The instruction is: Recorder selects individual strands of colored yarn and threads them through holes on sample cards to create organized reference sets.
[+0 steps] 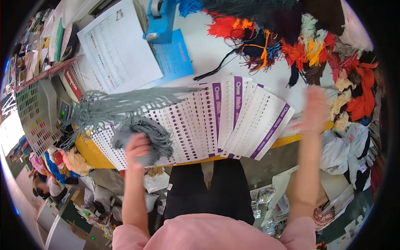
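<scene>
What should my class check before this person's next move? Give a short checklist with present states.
1. Left hand gripping the grey thread bundle: ok.
2. Right hand free of thread: cannot tell; it is blurred.
3. Punched cards fully uncovered: not ok; grey strands cover part of the left ones.
4. Cards squarely stacked: not ok; they overlap in a fan.
5. Blue tape dispenser clear of the cards: ok.

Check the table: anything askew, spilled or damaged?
No obvious spill or damage. Slightly askew: the right-end cards fan out at an angle, out of line with the neighbouring cards. Also messy: coloured threads lie in a loose jumble at the table's far right, with strands straggling out.
</scene>
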A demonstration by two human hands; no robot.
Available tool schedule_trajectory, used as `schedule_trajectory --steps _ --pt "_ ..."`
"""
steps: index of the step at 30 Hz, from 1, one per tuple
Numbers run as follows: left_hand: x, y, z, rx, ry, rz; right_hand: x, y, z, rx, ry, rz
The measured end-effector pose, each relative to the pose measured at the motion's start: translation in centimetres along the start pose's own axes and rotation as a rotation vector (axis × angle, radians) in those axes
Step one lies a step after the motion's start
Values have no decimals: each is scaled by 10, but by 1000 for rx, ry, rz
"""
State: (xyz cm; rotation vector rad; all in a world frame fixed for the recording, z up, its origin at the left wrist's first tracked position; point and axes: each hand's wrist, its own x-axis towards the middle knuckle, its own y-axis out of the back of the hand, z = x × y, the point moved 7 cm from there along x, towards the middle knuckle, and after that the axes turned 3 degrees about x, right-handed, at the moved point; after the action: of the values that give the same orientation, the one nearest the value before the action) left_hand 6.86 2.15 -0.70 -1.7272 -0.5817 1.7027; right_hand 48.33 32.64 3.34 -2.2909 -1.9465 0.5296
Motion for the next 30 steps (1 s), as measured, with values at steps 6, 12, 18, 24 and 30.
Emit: schedule_trajectory --steps 6,12,18,24,30 --pt "134 -106 -102 737 -32 164 -63 -103 114 -757 115 -261" --pt "165 -121 -108 1299 -78 268 -94 -125 115 -839 392 -410" --pt "166 -107 -107 1298 -129 306 -96 -122 112 -818 384 -483" --pt "170 -107 -102 1310 -307 348 -102 -132 105 -845 435 -437" --pt "163 -103 -98 1305 -310 388 -93 -121 113 -934 442 -368"
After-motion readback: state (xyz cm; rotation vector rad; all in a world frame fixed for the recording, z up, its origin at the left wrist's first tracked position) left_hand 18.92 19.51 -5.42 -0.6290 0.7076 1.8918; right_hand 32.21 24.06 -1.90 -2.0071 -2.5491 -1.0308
